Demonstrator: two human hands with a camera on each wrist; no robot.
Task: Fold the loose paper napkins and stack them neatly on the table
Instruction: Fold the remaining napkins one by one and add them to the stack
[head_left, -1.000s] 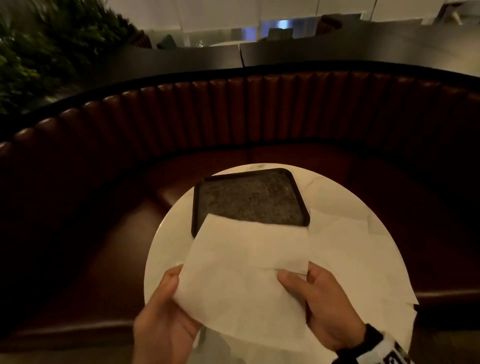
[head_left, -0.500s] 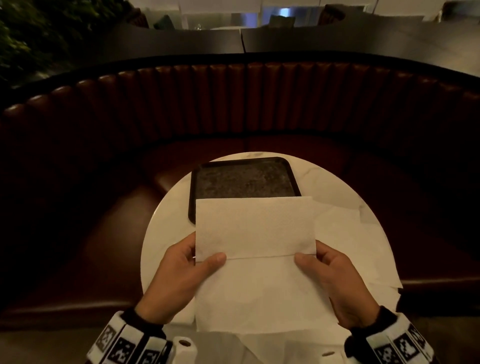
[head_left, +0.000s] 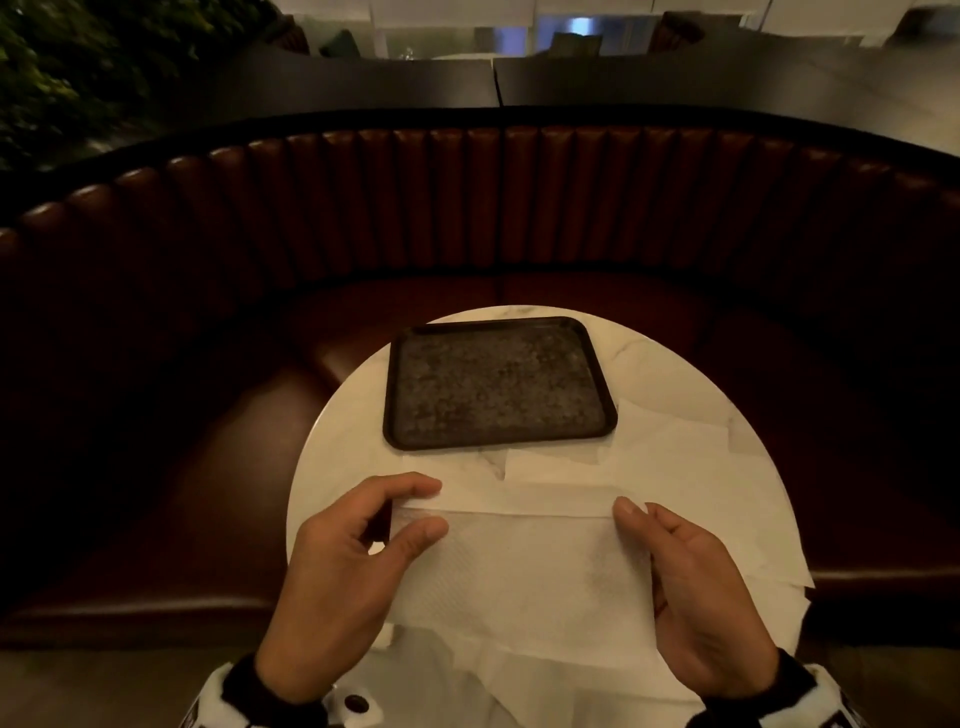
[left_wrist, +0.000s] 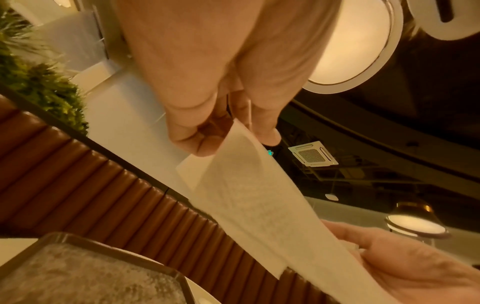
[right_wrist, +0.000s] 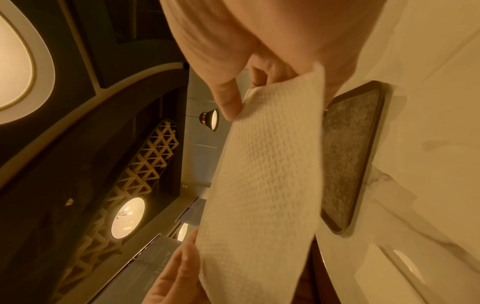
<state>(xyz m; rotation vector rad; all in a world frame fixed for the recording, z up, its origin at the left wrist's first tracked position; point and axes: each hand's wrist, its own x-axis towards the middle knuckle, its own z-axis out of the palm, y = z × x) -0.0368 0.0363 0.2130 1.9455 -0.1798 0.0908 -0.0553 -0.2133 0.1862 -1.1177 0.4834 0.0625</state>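
Note:
A white paper napkin (head_left: 524, 566) is doubled over along its top edge and held flat above the round white table (head_left: 337, 421). My left hand (head_left: 434, 506) pinches its left top corner between thumb and forefinger. My right hand (head_left: 636, 519) pinches the right edge, thumb on top and fingers hidden beneath. In the left wrist view the napkin (left_wrist: 254, 195) runs from my left fingers (left_wrist: 197, 142) to my right hand (left_wrist: 415, 267). The right wrist view shows the textured napkin (right_wrist: 259, 185) gripped by my right thumb (right_wrist: 228, 102). Several loose napkins (head_left: 675, 457) lie spread on the table.
An empty dark tray (head_left: 498, 384) sits at the table's far side, just beyond the napkin. More loose sheets (head_left: 519, 680) hang over the near edge under my wrists. A curved brown padded bench (head_left: 467, 208) wraps around the table. Plants (head_left: 78, 67) stand at the back left.
The napkin's upright upper half has folded down at the crease, so the sheet is now half as tall. Both hands kept their grip at its sides and lowered slightly.

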